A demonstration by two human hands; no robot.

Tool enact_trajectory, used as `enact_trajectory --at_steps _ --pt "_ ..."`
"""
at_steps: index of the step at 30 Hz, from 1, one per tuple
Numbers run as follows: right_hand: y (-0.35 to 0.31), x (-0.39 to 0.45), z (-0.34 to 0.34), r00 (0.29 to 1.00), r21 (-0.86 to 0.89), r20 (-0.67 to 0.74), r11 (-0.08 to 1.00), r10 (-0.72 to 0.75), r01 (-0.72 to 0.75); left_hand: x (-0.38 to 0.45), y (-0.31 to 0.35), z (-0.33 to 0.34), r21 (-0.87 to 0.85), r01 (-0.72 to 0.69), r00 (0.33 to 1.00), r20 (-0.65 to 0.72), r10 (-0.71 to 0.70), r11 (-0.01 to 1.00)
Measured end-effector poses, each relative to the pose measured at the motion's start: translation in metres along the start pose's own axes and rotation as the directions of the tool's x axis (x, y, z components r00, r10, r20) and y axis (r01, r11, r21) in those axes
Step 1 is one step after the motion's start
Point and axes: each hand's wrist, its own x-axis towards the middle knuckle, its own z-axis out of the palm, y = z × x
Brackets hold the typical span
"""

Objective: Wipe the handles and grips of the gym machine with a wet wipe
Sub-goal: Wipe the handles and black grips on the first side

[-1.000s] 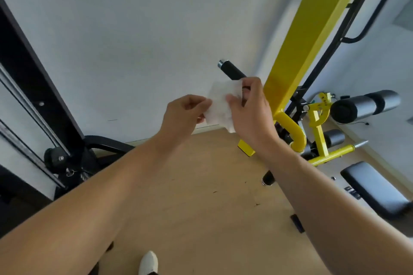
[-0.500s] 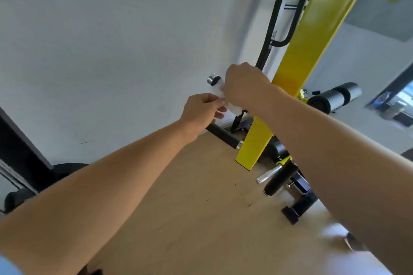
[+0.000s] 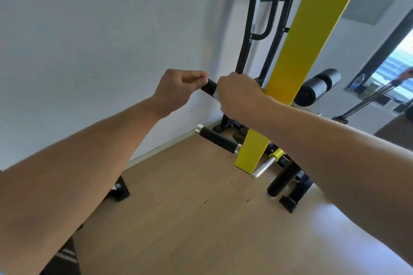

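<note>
Right hand wrapped round upper black handle grip, wet wipe sliver beneath palm. Handle axis runs outward-left toward left hand, whose fingertips pinch end cap; free length lies left.

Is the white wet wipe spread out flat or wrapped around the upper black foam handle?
Wrapped, apparently: the right hand grips the upper black foam handle, and only a sliver of the white wet wipe shows at its edge.

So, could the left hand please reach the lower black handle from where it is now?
Probably yes. The left hand is at the tip of the upper handle, and the lower handle juts out below it on the same side of the yellow beam, with nothing between.
</note>
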Motion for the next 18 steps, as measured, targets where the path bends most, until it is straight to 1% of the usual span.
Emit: enact_trajectory --at_steps 3,5,7,10,11,12,14,16,17,18 --pt "-0.009 0.007 0.009 0.999 0.112 -0.052 0.994 -0.004 0.01 0.003 -0.004 -0.001 -0.014 -0.005 0.999 -0.033 0.004 1.0" --pt "-0.009 0.007 0.007 1.0 0.119 -0.009 0.993 -0.008 0.009 0.005 -0.003 -0.002 -0.02 -0.005 0.999 -0.043 0.004 1.0" --pt "-0.001 0.002 -0.002 0.998 0.027 0.055 0.999 -0.035 0.034 0.008 -0.004 -0.002 -0.041 0.013 0.999 -0.043 -0.015 0.999" --pt "0.011 -0.005 -0.008 0.994 -0.135 0.077 0.988 -0.071 0.081 0.01 -0.005 0.004 -0.037 0.024 0.999 -0.034 -0.025 0.999" --pt "0.012 -0.005 -0.007 0.994 -0.155 0.078 0.984 -0.074 0.085 0.01 -0.006 0.006 -0.041 0.019 0.999 -0.038 -0.021 0.999" --pt "0.011 -0.004 -0.004 0.995 -0.137 0.074 0.987 -0.069 0.079 0.009 -0.007 0.007 -0.045 0.011 0.999 -0.043 -0.013 0.999" --pt "0.004 0.0 0.004 0.998 -0.057 0.022 0.997 -0.052 0.053 0.008 -0.009 0.007 -0.056 -0.011 0.999 -0.045 0.008 0.998" --pt "-0.002 0.002 0.01 0.995 0.038 -0.052 0.996 -0.082 0.084 0.007 -0.011 0.005 -0.073 -0.03 0.999 -0.033 0.028 0.997" --pt "-0.004 0.001 0.01 0.993 0.07 -0.069 0.992 -0.097 0.102 0.007 -0.012 0.004 -0.083 -0.035 0.999 -0.026 0.033 0.996" --pt "-0.005 -0.001 0.009 0.988 0.06 -0.062 0.987 -0.143 0.147 0.006 -0.013 0.004 -0.097 -0.034 0.999 -0.024 0.032 0.995"
